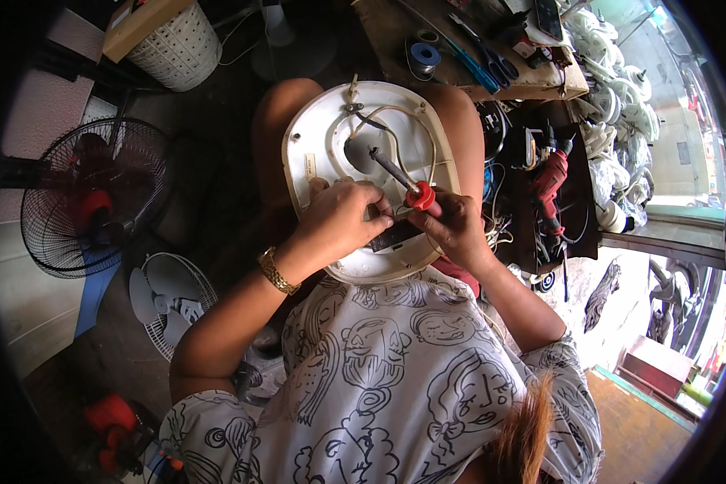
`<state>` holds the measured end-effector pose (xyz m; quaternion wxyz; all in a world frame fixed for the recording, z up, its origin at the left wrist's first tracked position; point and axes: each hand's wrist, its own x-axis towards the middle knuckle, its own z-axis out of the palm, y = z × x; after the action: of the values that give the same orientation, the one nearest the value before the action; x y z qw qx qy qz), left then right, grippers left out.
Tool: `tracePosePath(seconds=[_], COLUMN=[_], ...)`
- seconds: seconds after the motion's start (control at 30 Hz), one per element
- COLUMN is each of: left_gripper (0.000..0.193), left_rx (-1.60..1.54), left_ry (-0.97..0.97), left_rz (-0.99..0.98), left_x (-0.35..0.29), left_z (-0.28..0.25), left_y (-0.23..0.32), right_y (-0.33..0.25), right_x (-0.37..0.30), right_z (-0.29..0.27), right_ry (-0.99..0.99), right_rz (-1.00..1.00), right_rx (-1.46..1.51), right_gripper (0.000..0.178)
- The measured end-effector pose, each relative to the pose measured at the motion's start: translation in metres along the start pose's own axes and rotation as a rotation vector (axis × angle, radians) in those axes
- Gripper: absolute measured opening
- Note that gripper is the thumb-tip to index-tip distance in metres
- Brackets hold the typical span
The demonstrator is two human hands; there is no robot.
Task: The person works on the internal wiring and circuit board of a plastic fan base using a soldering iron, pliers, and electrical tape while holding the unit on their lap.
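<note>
A white oval fan base (310, 133) rests upside down across my thighs, its hollow underside facing up. A pale cable (434, 149) curves inside it, and a dark plate shows near its lower edge. My right hand (459, 232) is closed around a soldering iron (423, 198) with a red collar; its dark metal shaft slants up and left over the round hole in the base. Close beside it, over the base, my left hand (339, 219) has thumb and fingertips pinched together. What they pinch is too small to make out.
A bench (532, 81) at the far right carries a solder spool (423, 58), scissors (500, 64) and other tools. Right of me lies a red power drill (550, 185) among cables. At left stand a black caged fan (93, 198), a grey fan blade (165, 298) and a white basket (177, 52).
</note>
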<state>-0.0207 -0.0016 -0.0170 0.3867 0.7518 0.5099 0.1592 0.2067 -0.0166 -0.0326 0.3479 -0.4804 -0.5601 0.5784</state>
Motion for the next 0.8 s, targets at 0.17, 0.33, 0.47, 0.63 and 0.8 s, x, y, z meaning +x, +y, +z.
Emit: tracePosePath(seconds=[0.17,0.33,0.47,0.63,0.8], left_gripper=[0.01,0.006,0.014,0.018,0.019], left_rx=[0.043,0.225,0.269,0.267,0.271], left_ry=[0.121,0.115,0.215,0.135,0.103], left_rz=[0.138,0.052,0.182,0.128,0.1], left_x=[-0.003,-0.003,-0.005,-0.004,-0.003], left_z=[0.003,0.009,0.018,0.014,0.011], left_y=[0.004,-0.001,-0.015,-0.006,-0.003], right_y=[-0.002,-0.003,-0.01,-0.007,-0.005], right_x=[0.0,-0.001,-0.003,-0.001,0.0], right_z=[0.001,0.0,0.0,0.002,0.003], right_ry=[-0.02,-0.019,-0.075,-0.025,-0.002], right_rz=[0.025,-0.05,-0.017,-0.105,-0.123], right_rx=[0.043,-0.033,-0.233,-0.217,-0.268], right_gripper=[0.019,0.019,0.018,0.018,0.02])
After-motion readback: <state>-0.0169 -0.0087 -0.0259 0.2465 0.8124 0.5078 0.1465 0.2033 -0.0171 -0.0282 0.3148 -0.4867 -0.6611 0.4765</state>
